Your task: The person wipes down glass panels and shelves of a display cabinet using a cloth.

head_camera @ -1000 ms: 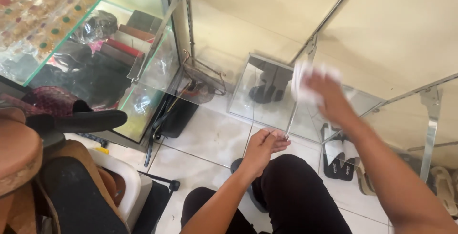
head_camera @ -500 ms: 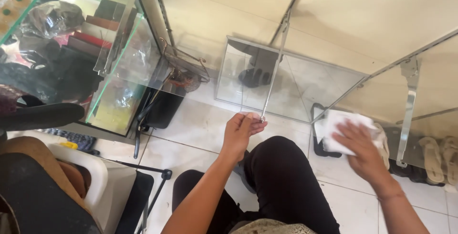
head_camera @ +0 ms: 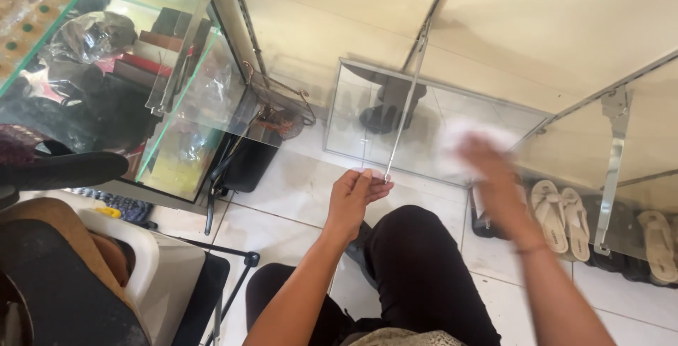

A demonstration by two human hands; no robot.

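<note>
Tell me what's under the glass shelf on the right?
Under the clear glass shelf, pale sandals sit on the white tiled floor. The blurred right hand with its white cloth hides whatever lies directly behind it.

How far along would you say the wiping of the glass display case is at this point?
Done: cannot be judged; no wiped patch stands out. In hand: the right hand, motion-blurred, presses a white cloth on the glass panel while the left hand holds its metal corner strip. Left: cannot tell which panes remain.
</note>
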